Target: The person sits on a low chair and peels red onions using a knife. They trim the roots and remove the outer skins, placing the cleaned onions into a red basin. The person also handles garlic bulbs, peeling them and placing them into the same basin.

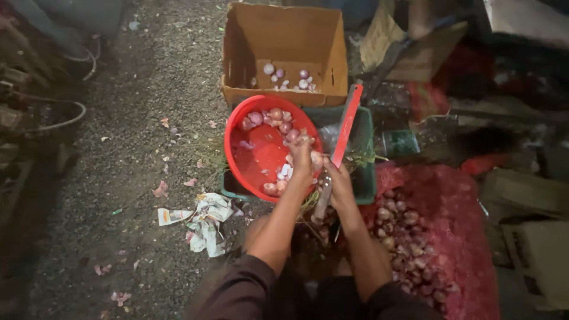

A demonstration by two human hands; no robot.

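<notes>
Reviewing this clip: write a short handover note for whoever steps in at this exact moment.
Left hand: over the red bowl, closed on a shallot.
Right hand: beside it, holding a knife, blade pointing down.
Done: peeled shallots lie in the bowl and a few in the cardboard box.
Left: a heap of unpeeled shallots on the red mesh sack at the right.
The bowl sits on a green crate; peels are scattered on the ground.
</notes>
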